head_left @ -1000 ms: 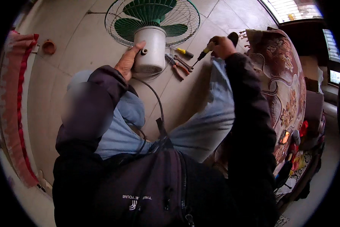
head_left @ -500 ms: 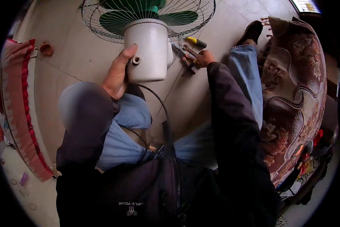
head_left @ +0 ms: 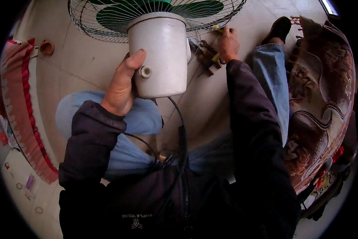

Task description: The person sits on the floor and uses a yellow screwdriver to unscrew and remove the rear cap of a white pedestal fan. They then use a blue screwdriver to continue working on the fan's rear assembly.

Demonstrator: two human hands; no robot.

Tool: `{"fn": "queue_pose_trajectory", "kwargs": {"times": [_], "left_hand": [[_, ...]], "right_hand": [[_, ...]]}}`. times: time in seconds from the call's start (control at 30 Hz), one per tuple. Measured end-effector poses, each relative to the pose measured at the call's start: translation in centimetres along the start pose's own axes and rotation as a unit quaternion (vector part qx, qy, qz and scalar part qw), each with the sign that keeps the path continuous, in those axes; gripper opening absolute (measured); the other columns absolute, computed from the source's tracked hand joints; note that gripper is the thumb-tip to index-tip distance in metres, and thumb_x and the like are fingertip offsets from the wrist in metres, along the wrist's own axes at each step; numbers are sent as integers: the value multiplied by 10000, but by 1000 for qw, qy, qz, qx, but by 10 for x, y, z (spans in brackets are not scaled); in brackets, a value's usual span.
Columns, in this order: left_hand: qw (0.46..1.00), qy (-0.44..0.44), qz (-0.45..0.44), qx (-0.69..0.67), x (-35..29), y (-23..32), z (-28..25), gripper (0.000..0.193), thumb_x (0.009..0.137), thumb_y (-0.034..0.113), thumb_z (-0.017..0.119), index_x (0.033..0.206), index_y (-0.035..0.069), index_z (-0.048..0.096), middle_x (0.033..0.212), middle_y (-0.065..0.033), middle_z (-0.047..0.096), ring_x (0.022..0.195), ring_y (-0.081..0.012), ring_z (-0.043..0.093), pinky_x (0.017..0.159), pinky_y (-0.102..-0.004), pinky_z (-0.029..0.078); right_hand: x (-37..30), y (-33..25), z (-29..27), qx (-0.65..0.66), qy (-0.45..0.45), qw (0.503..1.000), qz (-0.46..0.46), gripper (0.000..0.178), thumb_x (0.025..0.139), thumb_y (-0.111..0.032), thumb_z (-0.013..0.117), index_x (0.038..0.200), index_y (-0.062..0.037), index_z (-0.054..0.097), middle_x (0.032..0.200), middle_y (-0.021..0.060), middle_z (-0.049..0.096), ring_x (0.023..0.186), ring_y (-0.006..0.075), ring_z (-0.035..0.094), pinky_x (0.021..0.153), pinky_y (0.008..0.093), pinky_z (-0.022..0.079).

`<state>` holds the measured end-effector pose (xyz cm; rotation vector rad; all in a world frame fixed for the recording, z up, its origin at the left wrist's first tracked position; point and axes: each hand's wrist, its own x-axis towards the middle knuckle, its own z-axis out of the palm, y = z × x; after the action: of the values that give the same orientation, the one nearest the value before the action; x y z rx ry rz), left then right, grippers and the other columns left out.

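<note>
My left hand (head_left: pixel 121 85) is wrapped round the left side of the white motor housing (head_left: pixel 163 59) of an electric fan, its thumb beside a small round knob (head_left: pixel 145 71). The fan's green blades (head_left: pixel 119 16) show through the wire guard (head_left: pixel 95 36) at the top of the view. To the right of the housing, my right hand (head_left: pixel 228 44) reaches down to the floor, its fingers closed on the handle of a yellow-and-black screwdriver (head_left: pixel 217 27), which they partly cover. Several hand tools (head_left: pixel 207 59), a wrench (head_left: pixel 205 44) among them, lie by its wrist.
A black cord (head_left: pixel 183 139) runs from the housing toward my lap. On the right stands furniture under a brown flowered cover (head_left: pixel 320 103). A pink cloth with red trim (head_left: pixel 17 99) hangs at the left, near a small reddish-brown pot (head_left: pixel 47 47) on the tiled floor.
My right hand has moved forward from the heap of tools to the yellow-and-black screwdriver. My left hand keeps its hold on the fan housing, which appears slightly nearer and lower.
</note>
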<state>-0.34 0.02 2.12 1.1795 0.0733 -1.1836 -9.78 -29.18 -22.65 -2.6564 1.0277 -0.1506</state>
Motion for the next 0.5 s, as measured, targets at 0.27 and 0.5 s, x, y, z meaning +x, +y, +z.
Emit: {"fn": "queue_pose_trajectory", "kwargs": {"times": [0.27, 0.5], "left_hand": [[999, 30, 17, 3, -1, -1, 10, 670, 899, 481, 582, 1333, -10, 439, 1200, -99, 580, 1067, -164, 595, 912, -322, 502], [999, 26, 15, 11, 1, -9, -4, 717, 863, 519, 622, 1341, 16, 441, 1200, -86, 569, 1063, -170, 577, 922, -328, 472]], "right_hand": [[-3, 24, 11, -68, -79, 994, 18, 266, 790, -255, 656, 955, -46, 664, 1033, 191, 604, 999, 384, 572, 818, 450, 487], [-10, 19, -45, 58, -59, 988, 128, 431, 833, -399, 648, 966, 11, 661, 851, 205, 682, 811, 352, 668, 741, 418, 519]]}}
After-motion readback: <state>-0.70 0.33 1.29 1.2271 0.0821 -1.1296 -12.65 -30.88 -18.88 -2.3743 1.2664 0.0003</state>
